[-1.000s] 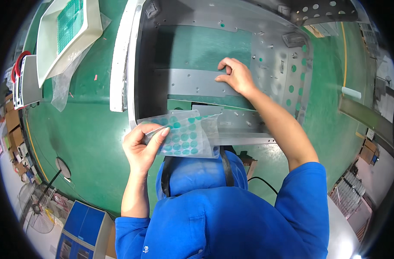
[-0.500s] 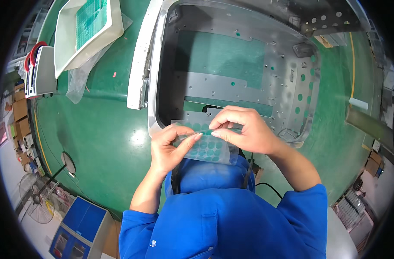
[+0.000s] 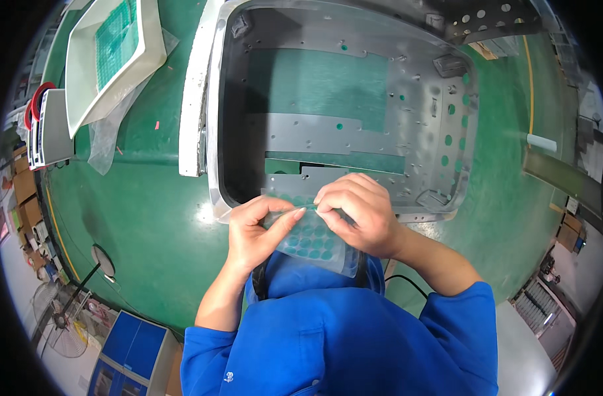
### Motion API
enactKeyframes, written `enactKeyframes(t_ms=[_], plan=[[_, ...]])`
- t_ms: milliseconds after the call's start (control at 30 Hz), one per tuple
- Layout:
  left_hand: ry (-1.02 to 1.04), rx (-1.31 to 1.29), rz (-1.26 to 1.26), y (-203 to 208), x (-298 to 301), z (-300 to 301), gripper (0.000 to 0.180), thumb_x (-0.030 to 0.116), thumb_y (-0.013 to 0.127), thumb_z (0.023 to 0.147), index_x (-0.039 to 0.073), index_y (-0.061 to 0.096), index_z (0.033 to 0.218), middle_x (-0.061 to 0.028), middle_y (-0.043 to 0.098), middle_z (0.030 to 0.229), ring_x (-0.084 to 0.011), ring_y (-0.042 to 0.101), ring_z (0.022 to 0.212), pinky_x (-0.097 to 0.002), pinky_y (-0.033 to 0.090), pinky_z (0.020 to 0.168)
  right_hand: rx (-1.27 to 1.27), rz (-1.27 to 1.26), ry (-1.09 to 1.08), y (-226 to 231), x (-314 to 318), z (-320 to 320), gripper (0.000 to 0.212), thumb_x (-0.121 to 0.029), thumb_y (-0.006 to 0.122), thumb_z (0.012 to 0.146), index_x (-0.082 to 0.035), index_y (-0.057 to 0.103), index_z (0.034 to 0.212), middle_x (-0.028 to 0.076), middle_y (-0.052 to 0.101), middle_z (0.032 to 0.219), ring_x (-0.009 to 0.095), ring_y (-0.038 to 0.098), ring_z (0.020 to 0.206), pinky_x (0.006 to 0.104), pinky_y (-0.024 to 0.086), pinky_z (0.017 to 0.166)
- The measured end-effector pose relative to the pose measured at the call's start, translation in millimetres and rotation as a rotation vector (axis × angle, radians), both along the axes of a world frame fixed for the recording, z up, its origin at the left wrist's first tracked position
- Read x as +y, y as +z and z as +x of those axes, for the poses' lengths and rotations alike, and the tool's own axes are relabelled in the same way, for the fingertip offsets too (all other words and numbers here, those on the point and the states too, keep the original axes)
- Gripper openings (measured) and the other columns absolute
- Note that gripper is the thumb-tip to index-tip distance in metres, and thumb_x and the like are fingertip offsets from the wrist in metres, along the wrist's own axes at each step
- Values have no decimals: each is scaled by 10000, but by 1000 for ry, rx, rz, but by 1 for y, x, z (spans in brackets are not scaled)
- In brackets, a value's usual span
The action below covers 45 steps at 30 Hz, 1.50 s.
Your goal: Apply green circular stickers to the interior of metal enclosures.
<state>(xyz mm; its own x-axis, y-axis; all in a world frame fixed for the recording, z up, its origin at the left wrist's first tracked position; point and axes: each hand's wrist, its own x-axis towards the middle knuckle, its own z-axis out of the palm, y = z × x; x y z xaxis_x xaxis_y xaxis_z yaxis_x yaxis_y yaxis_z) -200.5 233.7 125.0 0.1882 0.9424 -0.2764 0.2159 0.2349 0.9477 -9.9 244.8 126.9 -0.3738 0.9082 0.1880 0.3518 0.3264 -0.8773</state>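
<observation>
A translucent sheet of round green stickers (image 3: 311, 243) hangs over my lap at the near edge of a big grey metal housing (image 3: 217, 125). My left hand (image 3: 252, 228) pinches the sheet's bent upper part between thumb and forefinger. Close beside those fingertips, my right hand (image 3: 361, 214) is closed in a pinch on the same bent green edge, its other fingers curled. Whether a single sticker has come loose between the fingertips is too small to tell. Part of the sheet is hidden behind both hands.
The housing has a raised rim, rectangular openings and rows of holes. A white bin (image 3: 153, 56) with green mesh-like content stands at the far left, a clear plastic bag (image 3: 106, 142) beside it. A round-based stand (image 3: 103, 261) and a blue cabinet (image 3: 133, 343) are at the left.
My right hand has turned and come slightly nearer, its fingers more curled. The sheet's lower right corner hangs lower. The view has shifted, so the housing and bin appear farther left.
</observation>
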Motion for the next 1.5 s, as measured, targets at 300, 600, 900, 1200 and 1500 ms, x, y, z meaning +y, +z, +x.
enactKeyframes(t_ms=[300, 600, 900, 1200, 1500], plan=[[55, 15, -84, -1, 1, 5, 83, 32, 686, 689, 5, 622, 734, -40, 584, 645, -84, 507, 575, -205, 371, 509, -56, 83, 12, -2, 6, 7, 99, 19, 591, 709, -28, 540, 779, 91, 591, 803, 216, 568, 744, 305, 442, 667], [251, 48, -45, -3, -8, -15, 83, 22, 683, 706, -4, 614, 743, -27, 589, 685, -57, 505, 591, -175, 386, 520, -320, -508, -79, -110, 50, 75, 28, -85, 548, 744, -78, 560, 768, 55, 518, 789, 193, 540, 719, 319, 427, 652], [287, 55, 9, -8, -10, -18, 91, 18, 689, 698, -2, 613, 745, -36, 594, 707, -55, 505, 591, -170, 387, 528, -562, -539, -103, -122, 45, 71, 27, -104, 563, 739, -109, 577, 761, 35, 500, 828, 211, 513, 811, 342, 418, 677], [275, 46, 36, -8, -10, -16, 82, 13, 686, 700, 0, 615, 738, -33, 594, 697, -54, 503, 582, -170, 389, 522, -592, -526, -116, -122, 44, 68, 38, -126, 564, 737, -125, 593, 762, 35, 514, 881, 239, 506, 911, 375, 424, 728], [298, 44, 27, -9, -10, -16, 89, 20, 688, 700, -4, 613, 740, -38, 599, 701, -57, 509, 596, -175, 399, 537, -626, -481, -92, -119, 44, 68, 51, -143, 554, 743, -129, 594, 770, 40, 513, 894, 243, 505, 925, 382, 424, 741]])
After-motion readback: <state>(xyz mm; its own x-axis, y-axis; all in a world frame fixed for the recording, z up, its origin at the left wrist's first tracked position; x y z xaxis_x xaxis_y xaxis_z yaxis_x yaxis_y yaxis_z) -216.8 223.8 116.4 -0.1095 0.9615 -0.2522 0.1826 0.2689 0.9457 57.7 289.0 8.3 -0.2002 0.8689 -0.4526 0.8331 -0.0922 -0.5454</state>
